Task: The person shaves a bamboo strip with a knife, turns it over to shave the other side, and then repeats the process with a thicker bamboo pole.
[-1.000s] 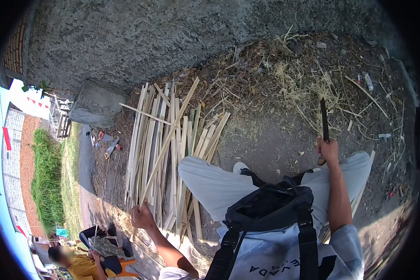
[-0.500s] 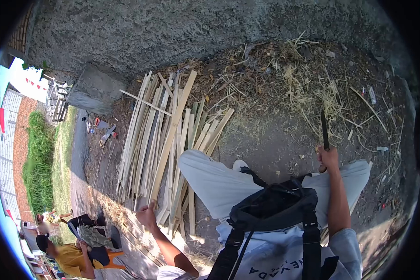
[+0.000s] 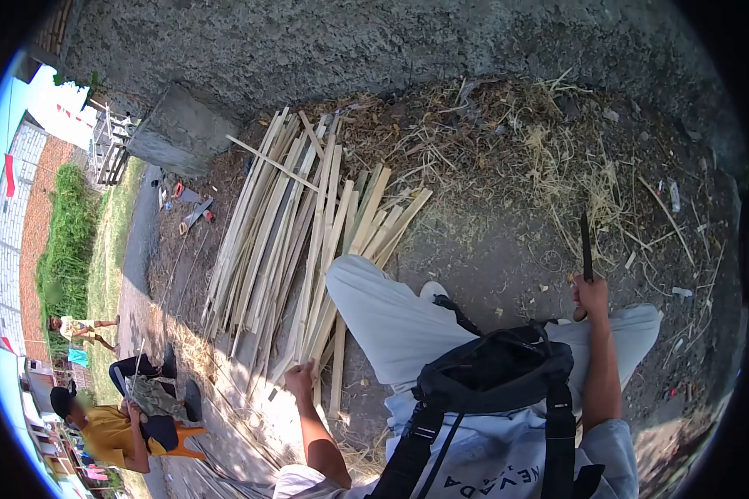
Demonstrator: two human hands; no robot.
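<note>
At the lower end of the pile of bamboo strips (image 3: 258,241) is my left hand (image 3: 300,379), its fingers curled around the end of a pale, long strip (image 3: 312,320) that lies over the others. Whether it grips just one strip is hard to make out. My right hand (image 3: 591,298) is closed on the handle of a long knife with a dark, narrow blade (image 3: 587,245). The blade points away from me toward the wall, above the ground beside my right knee.
A rough grey wall (image 3: 333,50) runs along the far side, with a concrete block (image 3: 179,133) at its foot. Saws (image 3: 196,214) lie on the ground left of the pile. Dry shavings (image 3: 549,158) cover the soil. A person in a yellow shirt (image 3: 112,432) sits at left; another person (image 3: 79,327) is behind.
My left hand has moved right, and the long strip has swung from lying across the pile to lying more in line with it. My right hand still holds the knife, slightly lower.
</note>
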